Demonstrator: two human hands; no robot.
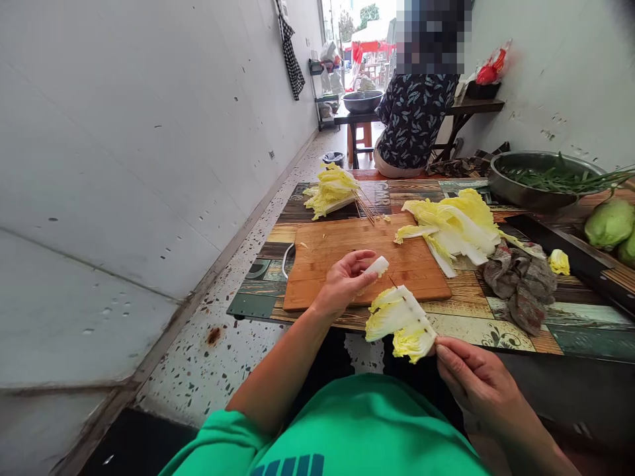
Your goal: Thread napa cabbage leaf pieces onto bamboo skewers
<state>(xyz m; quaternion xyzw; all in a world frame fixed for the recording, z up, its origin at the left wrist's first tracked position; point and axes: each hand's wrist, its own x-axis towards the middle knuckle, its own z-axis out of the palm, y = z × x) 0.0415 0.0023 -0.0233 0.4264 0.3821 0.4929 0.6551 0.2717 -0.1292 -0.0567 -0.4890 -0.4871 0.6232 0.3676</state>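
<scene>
My right hand (476, 370) pinches the end of a thin bamboo skewer, with a napa cabbage leaf (404, 320) threaded on it in folds. The skewer's bare tip (393, 281) points up and left, towards my left hand (344, 283). That hand holds a small white-stemmed cabbage piece (378, 266) between thumb and fingers, above the near edge of the wooden cutting board (337, 244). At the board's far left corner lies a stack of skewered cabbage (330, 192), its skewer ends (368, 207) pointing right. Loose cabbage leaves (461, 228) overlap the board's right side.
On the right are a crumpled grey rag (520, 281), a small yellow cabbage bit (559, 262), a long dark object (550, 244), a steel bowl (533, 197) of greens and green round vegetables (610, 223). A person (421, 119) sits beyond the table, facing away. A wall (124, 132) runs along the left.
</scene>
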